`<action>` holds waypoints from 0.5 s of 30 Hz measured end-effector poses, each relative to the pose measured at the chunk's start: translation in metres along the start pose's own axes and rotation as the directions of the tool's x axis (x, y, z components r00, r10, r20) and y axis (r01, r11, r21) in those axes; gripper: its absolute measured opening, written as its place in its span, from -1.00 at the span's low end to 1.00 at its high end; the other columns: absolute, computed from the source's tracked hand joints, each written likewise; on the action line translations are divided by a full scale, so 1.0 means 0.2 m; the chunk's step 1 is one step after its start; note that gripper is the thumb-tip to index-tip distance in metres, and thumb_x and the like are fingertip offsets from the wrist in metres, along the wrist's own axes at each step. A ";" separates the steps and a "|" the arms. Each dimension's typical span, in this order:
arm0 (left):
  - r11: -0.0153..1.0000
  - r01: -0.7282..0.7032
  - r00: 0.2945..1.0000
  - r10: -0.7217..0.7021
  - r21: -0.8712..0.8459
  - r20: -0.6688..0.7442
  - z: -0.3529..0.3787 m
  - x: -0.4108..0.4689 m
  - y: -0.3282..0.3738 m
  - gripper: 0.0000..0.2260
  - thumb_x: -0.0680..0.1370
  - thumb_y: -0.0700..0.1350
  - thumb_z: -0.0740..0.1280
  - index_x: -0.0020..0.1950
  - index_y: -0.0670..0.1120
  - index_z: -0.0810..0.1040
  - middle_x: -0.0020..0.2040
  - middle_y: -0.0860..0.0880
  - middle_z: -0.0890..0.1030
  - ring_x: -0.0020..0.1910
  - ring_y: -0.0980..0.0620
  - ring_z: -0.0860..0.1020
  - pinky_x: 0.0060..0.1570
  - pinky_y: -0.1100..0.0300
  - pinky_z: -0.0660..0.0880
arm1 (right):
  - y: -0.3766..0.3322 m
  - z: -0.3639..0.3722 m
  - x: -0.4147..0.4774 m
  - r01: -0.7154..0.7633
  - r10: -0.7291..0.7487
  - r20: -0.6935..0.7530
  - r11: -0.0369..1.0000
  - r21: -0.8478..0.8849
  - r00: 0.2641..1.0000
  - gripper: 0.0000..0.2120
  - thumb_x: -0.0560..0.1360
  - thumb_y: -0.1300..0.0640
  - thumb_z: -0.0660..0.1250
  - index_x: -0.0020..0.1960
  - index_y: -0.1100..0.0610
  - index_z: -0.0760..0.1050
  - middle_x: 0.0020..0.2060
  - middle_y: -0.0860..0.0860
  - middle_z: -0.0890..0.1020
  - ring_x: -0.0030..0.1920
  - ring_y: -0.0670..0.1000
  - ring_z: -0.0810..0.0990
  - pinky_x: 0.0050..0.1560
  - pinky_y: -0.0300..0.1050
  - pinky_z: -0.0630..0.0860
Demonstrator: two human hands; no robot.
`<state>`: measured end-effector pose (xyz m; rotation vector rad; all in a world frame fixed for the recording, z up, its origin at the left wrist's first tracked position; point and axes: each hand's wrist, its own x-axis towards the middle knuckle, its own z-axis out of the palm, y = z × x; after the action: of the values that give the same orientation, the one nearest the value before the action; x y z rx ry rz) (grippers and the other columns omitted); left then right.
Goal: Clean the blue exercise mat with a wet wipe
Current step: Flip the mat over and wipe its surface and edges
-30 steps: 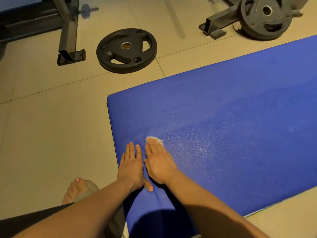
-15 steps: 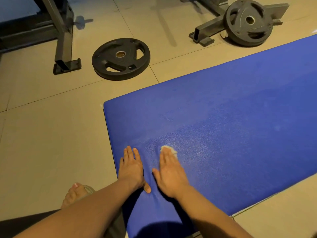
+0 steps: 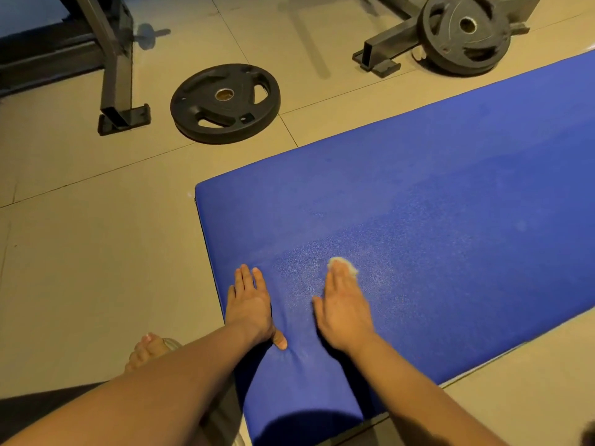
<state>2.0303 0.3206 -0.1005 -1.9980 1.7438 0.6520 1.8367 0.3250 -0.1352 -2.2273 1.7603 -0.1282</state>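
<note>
Blue exercise mat [image 3: 434, 188] lies flat on beige floor tiles [image 3: 80, 252], running from 6 o'clock of the view out to 2 o'clock. Its near left corner sits just past centre.

Right hand [image 3: 344, 307]: flat on the mat, palm down, fingers straight and together, pointing toward 12 o'clock. Nothing curled or pinched. The wet wipe [image 3: 346, 265] is pressed under the fingertips, and only a small pale bunched edge shows past them at 12 to 1 o'clock of the hand. The mat surface around the wipe looks lighter and speckled (sheen or moisture, cannot tell which).

Left hand [image 3: 248, 304]: also flat and open, palm down on the mat near its left edge, at 9 o'clock of the right hand and apart from it. Thumb splayed back toward 5 o'clock. It holds nothing.

A bare foot [image 3: 148, 349] rests on the floor at 7 o'clock.

A black weight plate [image 3: 225, 103] lies flat on the tiles at 11 o'clock, off the mat. A metal frame leg [image 3: 119, 75] stands at 10 o'clock. A second weight plate [image 3: 465, 33] leans against another frame at 1 o'clock.
</note>
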 end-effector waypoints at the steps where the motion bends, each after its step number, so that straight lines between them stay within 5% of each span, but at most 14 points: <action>1: 1.000 -0.003 1.000 0.003 0.000 0.002 0.00 0.00 0.00 0.58 0.05 0.39 0.64 0.61 -0.24 -0.37 0.61 -0.28 -0.34 0.61 -0.26 -0.32 0.61 -0.13 -0.10 | -0.09 0.04 -0.03 0.076 -0.077 0.030 0.997 0.018 0.997 -0.33 0.60 -0.04 0.08 0.53 0.41 0.23 0.53 0.32 0.27 0.54 0.30 0.25 0.56 0.17 0.14; 4: 1.000 -0.014 1.000 0.014 0.001 0.004 0.01 0.01 -0.02 0.57 0.07 0.42 0.61 0.60 -0.23 -0.40 0.60 -0.29 -0.36 0.61 -0.25 -0.33 0.61 -0.12 -0.11 | -0.17 0.09 -0.12 0.326 -0.326 0.113 0.945 0.024 0.938 -0.36 0.58 -0.03 0.05 0.51 0.36 0.31 0.52 0.25 0.33 0.52 0.24 0.32 0.44 0.17 0.38; 7: 0.999 -0.017 1.000 0.017 -0.035 -0.011 0.02 0.01 -0.03 0.58 0.04 0.42 0.62 0.61 -0.21 -0.38 0.61 -0.26 -0.35 0.61 -0.24 -0.33 0.61 -0.11 -0.12 | 0.02 0.01 -0.06 0.410 -0.405 0.105 0.912 -0.028 0.908 -0.38 0.59 0.01 0.07 0.58 0.28 0.21 0.58 0.19 0.24 0.58 0.17 0.21 0.54 0.13 0.23; 11: 0.999 -0.021 1.000 0.021 -0.048 -0.005 0.02 0.01 -0.03 0.57 0.05 0.40 0.63 0.61 -0.20 -0.38 0.62 -0.25 -0.36 0.60 -0.23 -0.34 0.61 -0.12 -0.12 | 0.36 -0.09 -0.04 0.112 -0.107 0.045 0.985 -0.135 0.993 -0.35 0.64 -0.03 0.11 0.61 0.30 0.11 0.59 0.20 0.17 0.60 0.21 0.15 0.58 0.14 0.15; 15: 1.000 -0.012 1.000 0.012 -0.027 -0.003 0.02 0.01 -0.02 0.57 0.04 0.39 0.64 0.62 -0.21 -0.36 0.62 -0.27 -0.35 0.61 -0.25 -0.33 0.61 -0.13 -0.12 | 0.24 -0.08 -0.07 -0.121 0.122 0.002 0.991 -0.054 0.993 -0.34 0.65 -0.04 0.14 0.56 0.40 0.16 0.56 0.29 0.20 0.59 0.26 0.15 0.59 0.16 0.11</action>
<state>2.0337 0.3216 -0.1043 -2.0090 1.7585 0.6801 1.7845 0.3268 -0.1325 -2.1472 1.9122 -0.0490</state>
